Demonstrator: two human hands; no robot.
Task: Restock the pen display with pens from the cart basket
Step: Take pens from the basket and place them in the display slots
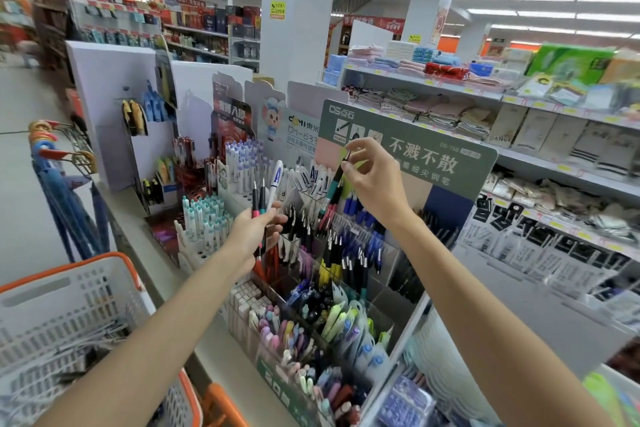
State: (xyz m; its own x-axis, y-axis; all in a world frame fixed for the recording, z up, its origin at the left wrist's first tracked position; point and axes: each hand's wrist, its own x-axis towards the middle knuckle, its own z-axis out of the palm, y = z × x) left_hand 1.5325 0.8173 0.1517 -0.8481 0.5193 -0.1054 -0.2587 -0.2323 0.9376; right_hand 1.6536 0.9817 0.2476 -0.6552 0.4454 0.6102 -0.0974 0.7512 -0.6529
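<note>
Your cart basket (104, 255) sits at your lower left, left of the pen display (273, 378). Your left hand (254, 229) holds pens (258, 194) over the display's left edge; your right hand (372, 180) holds one pen (334, 184) above its rear compartments, before the header card (450, 163). Shelves (554, 177) stand right of it.

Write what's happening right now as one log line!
left hand: holds spare pens | right hand: pinches teal pen over pen display
</note>
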